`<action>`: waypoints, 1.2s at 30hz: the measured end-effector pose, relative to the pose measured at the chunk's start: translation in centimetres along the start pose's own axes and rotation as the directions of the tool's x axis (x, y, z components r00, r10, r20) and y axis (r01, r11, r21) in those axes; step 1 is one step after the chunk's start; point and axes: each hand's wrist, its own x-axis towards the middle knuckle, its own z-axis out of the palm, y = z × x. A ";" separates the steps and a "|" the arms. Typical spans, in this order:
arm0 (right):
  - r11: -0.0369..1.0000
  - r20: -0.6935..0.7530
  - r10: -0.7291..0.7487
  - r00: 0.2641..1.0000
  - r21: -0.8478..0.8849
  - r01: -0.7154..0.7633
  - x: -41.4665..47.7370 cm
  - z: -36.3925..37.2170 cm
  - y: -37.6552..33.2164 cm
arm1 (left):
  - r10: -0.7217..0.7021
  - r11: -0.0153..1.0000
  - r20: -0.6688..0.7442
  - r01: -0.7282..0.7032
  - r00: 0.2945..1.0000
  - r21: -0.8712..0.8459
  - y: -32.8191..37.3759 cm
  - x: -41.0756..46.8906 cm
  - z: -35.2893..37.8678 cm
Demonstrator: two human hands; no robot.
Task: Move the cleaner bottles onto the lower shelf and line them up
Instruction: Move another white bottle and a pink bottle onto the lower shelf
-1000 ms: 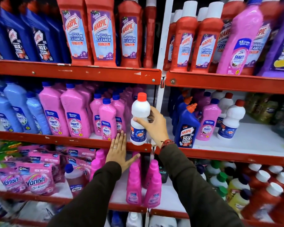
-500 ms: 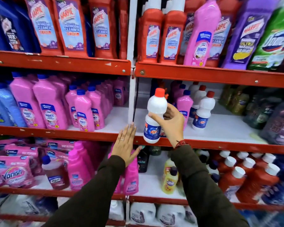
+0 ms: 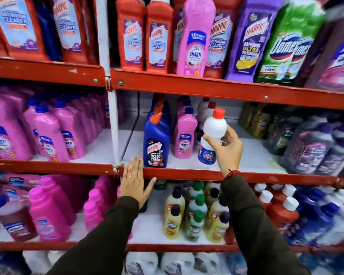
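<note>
Since half a second back my view has swung right, and the white bottle (image 3: 212, 139) has travelled with it, from in front of the red shelf lip to over the white shelf board (image 3: 252, 157) of the right bay; I see my right hand (image 3: 227, 148) wrapped around its waist, thumb on the near face and fingers curled behind, so the grip is closed on the bottle; its red cap points up with a slight tilt to the right, and its blue label base sits just at the board, though I cannot tell whether it touches; just left of it stands a pink Shakti bottle (image 3: 185, 135), and further left a blue Harpic bottle (image 3: 156, 143) at the near edge of the same shelf; 2 more red-capped white bottles (image 3: 206, 112) stand behind, further in; my left hand (image 3: 134, 181) lies flat and open, fingers together and thumb spread, palm against the red shelf lip (image 3: 187, 173) just below the blue Harpic bottle, a ring on 1 finger; below that lip, yellow bottles (image 3: 174, 217) with dark and green caps crowd the lower shelf.
</note>
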 end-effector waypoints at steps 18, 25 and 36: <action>0.993 0.124 0.057 0.991 -0.107 -0.044 6.6 -7.2 8.7 | -0.046 0.999 -0.023 0.047 0.999 0.024 6.4 1.2 3.0; 0.986 0.167 0.079 0.983 -0.157 -0.052 6.6 -7.9 8.4 | -0.036 0.999 -0.029 0.036 0.999 0.032 6.5 1.1 2.9; 0.901 0.079 -0.132 0.988 -0.406 0.153 4.6 -7.4 5.7 | 0.004 0.995 -0.069 -0.011 0.998 -0.102 6.7 1.1 1.1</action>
